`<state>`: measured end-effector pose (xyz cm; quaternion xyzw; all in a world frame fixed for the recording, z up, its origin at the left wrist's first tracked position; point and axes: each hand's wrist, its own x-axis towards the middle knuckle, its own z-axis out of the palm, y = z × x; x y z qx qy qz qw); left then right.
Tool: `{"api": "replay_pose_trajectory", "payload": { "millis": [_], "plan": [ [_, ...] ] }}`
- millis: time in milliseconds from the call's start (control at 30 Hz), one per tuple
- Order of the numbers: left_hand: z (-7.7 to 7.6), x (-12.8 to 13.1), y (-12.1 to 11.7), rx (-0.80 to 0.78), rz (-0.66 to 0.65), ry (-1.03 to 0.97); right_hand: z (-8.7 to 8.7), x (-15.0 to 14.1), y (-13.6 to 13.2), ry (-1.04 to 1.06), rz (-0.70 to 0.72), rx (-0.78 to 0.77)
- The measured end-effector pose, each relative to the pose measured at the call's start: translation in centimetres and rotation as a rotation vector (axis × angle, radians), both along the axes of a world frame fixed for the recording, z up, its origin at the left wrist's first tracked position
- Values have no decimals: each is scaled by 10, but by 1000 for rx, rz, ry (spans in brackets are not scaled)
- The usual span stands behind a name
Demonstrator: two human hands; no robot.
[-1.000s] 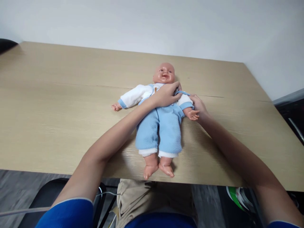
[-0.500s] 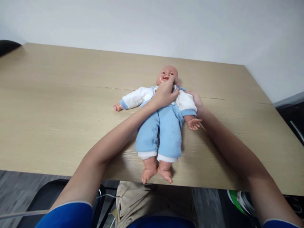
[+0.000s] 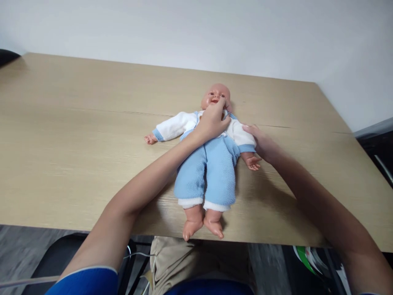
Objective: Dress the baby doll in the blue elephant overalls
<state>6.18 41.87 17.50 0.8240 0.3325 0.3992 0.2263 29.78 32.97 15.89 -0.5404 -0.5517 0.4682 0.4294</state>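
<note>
A baby doll [image 3: 219, 164] lies face up, its head away from me and its bare feet near the front edge of the table. It wears light blue trousers and a white jacket [image 3: 170, 126] with blue cuffs. My left hand [image 3: 212, 121] is closed at the collar, over the upper chest just below the chin; its thumb points up beside the doll's cheek. At the sleeve on the right side, my right hand [image 3: 259, 141] has its thumb on the white fabric near the shoulder. Its other fingers are mostly hidden behind the sleeve.
The wooden table [image 3: 86, 164] runs back to a pale wall [image 3: 196, 37]. A black chair [image 3: 58, 262] stands below the front edge at left. Under the table at right is a green and white object [image 3: 307, 260]. A dark object [image 3: 379, 147] sits past the right edge.
My right hand has moved from behind the doll's shoulder slightly down and outward, and its thumb now rests on the sleeve. The doll's arm has shifted a little. My left hand stays at the collar.
</note>
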Motion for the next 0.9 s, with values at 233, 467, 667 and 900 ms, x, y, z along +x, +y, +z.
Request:
{"api": "replay_pose_trajectory", "payload": {
  "millis": [233, 467, 667, 900],
  "plan": [
    [5, 0, -6, 2, -9, 57, 23, 24, -67, -179, -51, -16],
    [5, 1, -9, 37, -7, 139, 12, 23, -66, -467, -98, 105],
    [7, 1, -10, 21, -23, 189, 13, 80, -54, -382, -93, 61],
    [12, 0, -14, 21, -6, 262, -5, 101, -48, -394, -36, 105]
  ]
}}
